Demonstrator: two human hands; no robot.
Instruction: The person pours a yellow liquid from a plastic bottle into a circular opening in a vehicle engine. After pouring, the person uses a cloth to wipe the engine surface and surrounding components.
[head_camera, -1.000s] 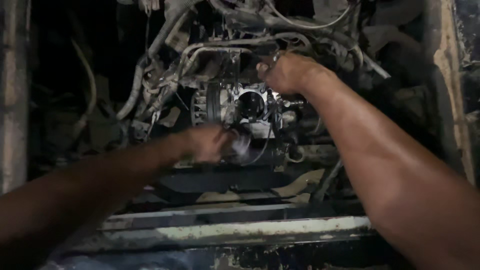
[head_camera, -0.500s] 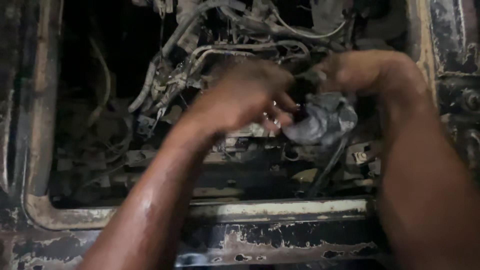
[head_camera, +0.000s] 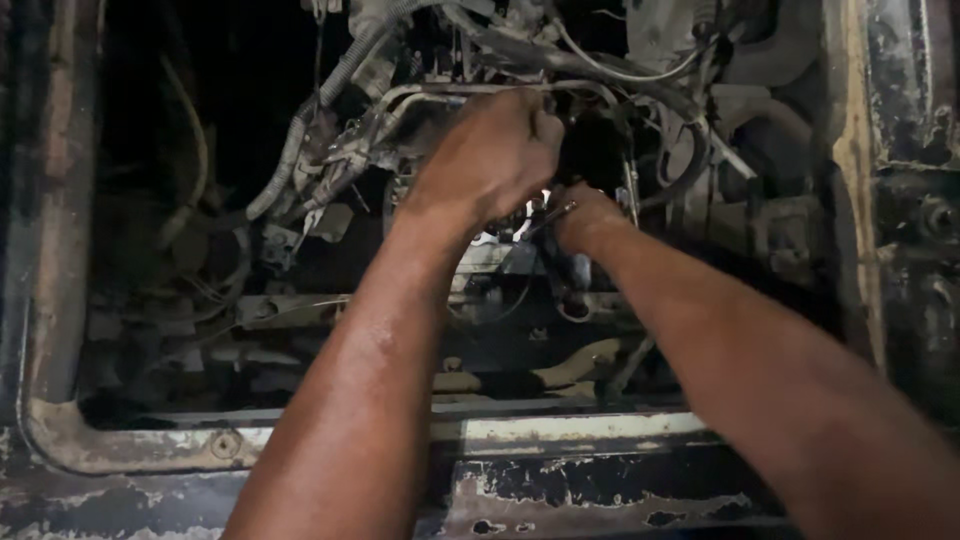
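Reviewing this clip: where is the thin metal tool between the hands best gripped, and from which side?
Probably by the lower shank of the thin metal tool, coming from the right, where the right hand sits. It slants up-left under the left hand, and hoses crowd the top.

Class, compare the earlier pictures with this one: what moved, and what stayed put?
The left hand rose from the lower part of the engine to its top, beside the right hand, which dropped lower. The tangled grey hoses and rusty, peeling metal frame stayed as they were.
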